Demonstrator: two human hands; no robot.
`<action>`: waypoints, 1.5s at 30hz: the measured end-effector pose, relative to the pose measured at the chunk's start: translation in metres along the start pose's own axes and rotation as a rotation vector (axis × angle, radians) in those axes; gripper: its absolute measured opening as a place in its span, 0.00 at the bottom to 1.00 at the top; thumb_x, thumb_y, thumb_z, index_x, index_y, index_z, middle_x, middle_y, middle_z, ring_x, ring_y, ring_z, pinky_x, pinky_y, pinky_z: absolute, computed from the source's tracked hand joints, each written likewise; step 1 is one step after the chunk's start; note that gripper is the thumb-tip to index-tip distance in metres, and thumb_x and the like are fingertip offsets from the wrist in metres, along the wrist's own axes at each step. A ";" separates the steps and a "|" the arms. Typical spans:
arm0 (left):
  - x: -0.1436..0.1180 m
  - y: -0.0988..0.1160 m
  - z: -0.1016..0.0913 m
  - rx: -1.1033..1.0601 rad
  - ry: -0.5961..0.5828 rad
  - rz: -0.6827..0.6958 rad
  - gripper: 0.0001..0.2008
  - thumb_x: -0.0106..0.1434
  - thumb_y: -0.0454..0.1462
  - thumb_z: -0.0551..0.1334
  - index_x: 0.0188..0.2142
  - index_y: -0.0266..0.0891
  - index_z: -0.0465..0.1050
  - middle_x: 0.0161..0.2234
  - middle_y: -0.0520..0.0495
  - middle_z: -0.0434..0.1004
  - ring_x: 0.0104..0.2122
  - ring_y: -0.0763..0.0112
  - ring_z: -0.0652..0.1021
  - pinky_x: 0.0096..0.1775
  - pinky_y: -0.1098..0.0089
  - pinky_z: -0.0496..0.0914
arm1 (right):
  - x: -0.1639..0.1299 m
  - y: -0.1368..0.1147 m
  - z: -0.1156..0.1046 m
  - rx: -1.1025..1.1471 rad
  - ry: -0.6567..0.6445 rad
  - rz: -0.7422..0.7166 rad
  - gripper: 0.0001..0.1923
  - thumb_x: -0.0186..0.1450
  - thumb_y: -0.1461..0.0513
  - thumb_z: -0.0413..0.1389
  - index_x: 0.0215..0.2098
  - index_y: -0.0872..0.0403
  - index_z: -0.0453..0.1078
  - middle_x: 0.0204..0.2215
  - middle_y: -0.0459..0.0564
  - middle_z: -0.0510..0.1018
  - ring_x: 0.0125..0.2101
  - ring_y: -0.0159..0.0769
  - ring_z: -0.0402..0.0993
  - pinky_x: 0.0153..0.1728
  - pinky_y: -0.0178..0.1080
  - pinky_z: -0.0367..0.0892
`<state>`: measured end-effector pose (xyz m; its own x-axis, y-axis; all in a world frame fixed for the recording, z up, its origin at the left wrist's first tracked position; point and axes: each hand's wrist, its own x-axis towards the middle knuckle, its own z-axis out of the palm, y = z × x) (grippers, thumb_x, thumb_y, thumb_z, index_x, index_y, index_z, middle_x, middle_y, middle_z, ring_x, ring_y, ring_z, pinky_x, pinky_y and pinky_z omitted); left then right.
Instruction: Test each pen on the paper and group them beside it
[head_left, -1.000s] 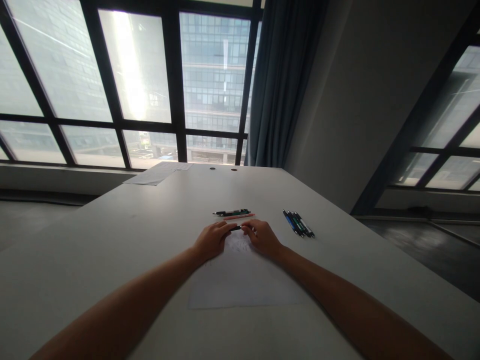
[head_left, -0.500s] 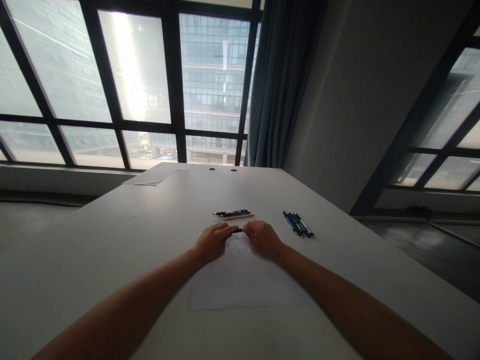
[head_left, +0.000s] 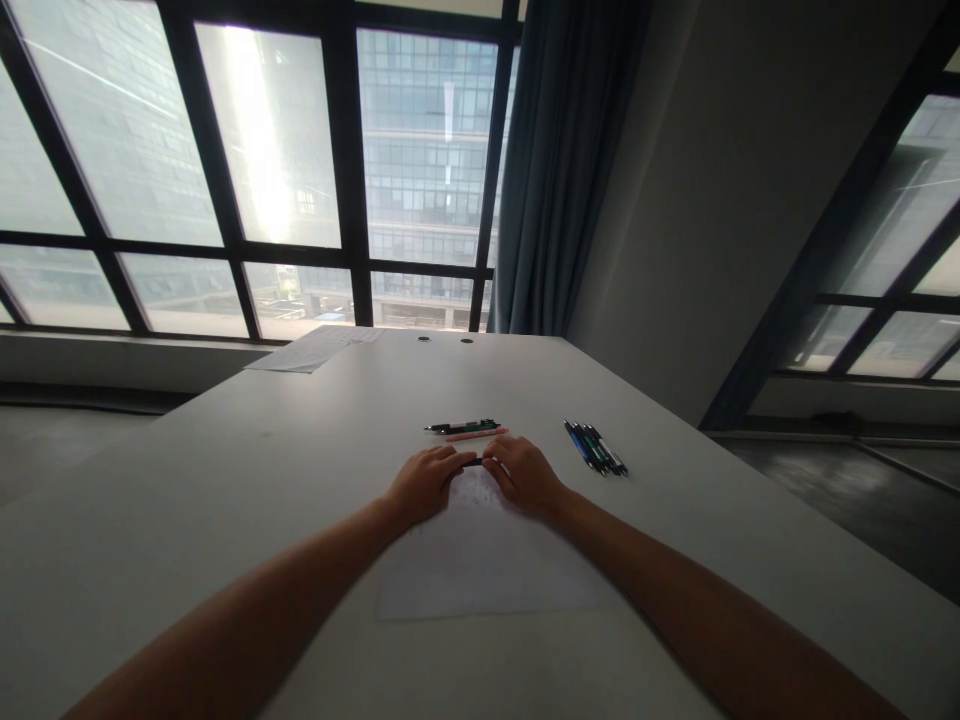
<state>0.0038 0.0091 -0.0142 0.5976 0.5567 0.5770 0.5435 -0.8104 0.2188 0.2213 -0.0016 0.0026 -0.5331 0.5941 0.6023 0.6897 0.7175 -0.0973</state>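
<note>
A dark pen (head_left: 473, 462) lies level between my two hands, most of it covered by fingers. My left hand (head_left: 427, 484) is closed on its left end, and my right hand (head_left: 526, 474) pinches its right end. Under the hands is a white sheet of paper (head_left: 491, 570) with small marks near its far edge. Just beyond my fingers, a pinkish-red pen (head_left: 475, 434) and some dark pens (head_left: 459, 426) lie side by side.
To the right of my hands, several pens (head_left: 596, 448) with blue, green and white parts lie in a slanted row. Other papers (head_left: 307, 351) rest at the far left of the white table (head_left: 300, 440). Two round dark spots (head_left: 466, 341) mark its far end, before the windows.
The fingers of my right hand have shifted slightly up and left at the pen's end. My left hand, the paper and the other pens look unchanged.
</note>
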 end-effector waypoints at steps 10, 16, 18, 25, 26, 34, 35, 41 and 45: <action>0.001 0.003 -0.003 0.021 -0.028 -0.017 0.18 0.68 0.33 0.52 0.54 0.44 0.71 0.41 0.44 0.78 0.42 0.65 0.77 0.46 0.65 0.72 | -0.001 0.000 0.000 -0.001 -0.050 0.030 0.10 0.69 0.61 0.48 0.38 0.55 0.69 0.33 0.52 0.77 0.31 0.38 0.70 0.38 0.40 0.60; 0.001 0.003 -0.002 0.022 -0.003 0.005 0.17 0.68 0.33 0.54 0.53 0.43 0.72 0.40 0.46 0.80 0.41 0.65 0.78 0.45 0.65 0.72 | 0.001 -0.002 0.002 -0.052 -0.100 0.108 0.15 0.70 0.62 0.46 0.28 0.55 0.68 0.24 0.47 0.75 0.26 0.35 0.67 0.35 0.38 0.58; 0.002 0.004 -0.003 0.053 0.026 -0.008 0.15 0.68 0.35 0.55 0.52 0.43 0.73 0.42 0.45 0.80 0.41 0.65 0.78 0.45 0.65 0.72 | 0.002 -0.001 0.003 -0.073 -0.086 0.138 0.14 0.70 0.62 0.47 0.28 0.54 0.68 0.25 0.47 0.75 0.27 0.35 0.68 0.36 0.38 0.57; 0.002 0.002 -0.004 0.139 0.133 -0.160 0.08 0.67 0.37 0.57 0.44 0.41 0.72 0.40 0.46 0.80 0.40 0.64 0.79 0.41 0.65 0.73 | 0.005 0.004 -0.010 -0.290 0.130 0.174 0.11 0.69 0.64 0.47 0.38 0.57 0.71 0.37 0.55 0.78 0.39 0.42 0.70 0.46 0.45 0.57; 0.002 0.001 -0.003 0.123 0.134 -0.148 0.08 0.67 0.37 0.57 0.43 0.41 0.72 0.40 0.46 0.80 0.40 0.64 0.79 0.41 0.65 0.73 | 0.006 0.002 -0.011 -0.296 0.125 0.099 0.10 0.69 0.63 0.48 0.42 0.57 0.70 0.40 0.56 0.77 0.42 0.44 0.69 0.49 0.47 0.56; 0.001 0.006 -0.006 0.034 0.162 -0.178 0.16 0.63 0.42 0.63 0.49 0.43 0.67 0.42 0.47 0.79 0.38 0.65 0.79 0.40 0.66 0.73 | 0.004 -0.006 0.003 -0.141 0.049 -0.091 0.19 0.65 0.72 0.45 0.51 0.56 0.66 0.42 0.55 0.75 0.43 0.41 0.68 0.44 0.43 0.60; 0.001 0.007 -0.007 0.035 0.154 -0.218 0.16 0.63 0.41 0.63 0.50 0.43 0.66 0.42 0.47 0.79 0.38 0.65 0.78 0.40 0.66 0.73 | 0.003 -0.003 0.002 -0.146 0.053 -0.059 0.16 0.66 0.71 0.46 0.49 0.56 0.67 0.42 0.56 0.75 0.42 0.42 0.68 0.43 0.43 0.60; 0.003 0.009 -0.010 0.088 0.002 -0.317 0.09 0.63 0.34 0.59 0.43 0.42 0.69 0.40 0.49 0.79 0.38 0.66 0.77 0.42 0.65 0.72 | 0.000 -0.003 -0.010 -0.180 0.099 -0.036 0.25 0.62 0.41 0.53 0.29 0.54 0.65 0.31 0.53 0.71 0.35 0.43 0.65 0.40 0.45 0.55; 0.005 0.011 -0.010 0.160 -0.044 -0.323 0.07 0.64 0.34 0.57 0.40 0.41 0.72 0.39 0.46 0.79 0.41 0.63 0.76 0.43 0.64 0.71 | 0.002 -0.014 -0.009 -0.195 0.077 -0.116 0.28 0.58 0.37 0.53 0.24 0.53 0.64 0.28 0.51 0.69 0.35 0.42 0.63 0.41 0.45 0.54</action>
<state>0.0067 0.0007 -0.0014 0.4028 0.7893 0.4635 0.7915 -0.5547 0.2567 0.2150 -0.0140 0.0124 -0.5808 0.4770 0.6597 0.7115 0.6911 0.1268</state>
